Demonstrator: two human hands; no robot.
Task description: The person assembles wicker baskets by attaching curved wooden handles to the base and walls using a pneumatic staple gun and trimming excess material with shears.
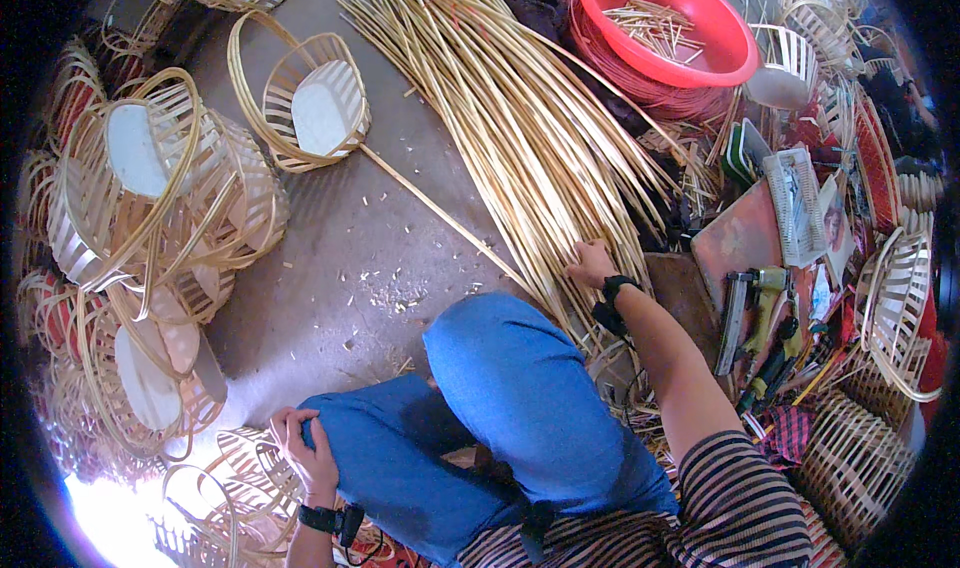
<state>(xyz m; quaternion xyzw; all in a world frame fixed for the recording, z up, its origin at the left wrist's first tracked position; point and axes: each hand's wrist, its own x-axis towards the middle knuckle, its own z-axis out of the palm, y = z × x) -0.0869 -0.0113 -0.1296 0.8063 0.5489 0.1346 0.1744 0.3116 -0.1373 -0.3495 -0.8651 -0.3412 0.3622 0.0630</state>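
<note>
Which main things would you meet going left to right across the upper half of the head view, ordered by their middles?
Heaped baskets, single basket with a white base, bundle of sticks under the right hand, red basin, white plastic tray.

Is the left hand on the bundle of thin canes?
No, the left hand rests on the blue trousers, well apart from the bundle of thin canes.

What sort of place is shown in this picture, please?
Probably a basket-making workshop: many baskets are piled at the left, a large spread of thin canes reaches the right hand, and what look like staple guns lie at the right.
</note>
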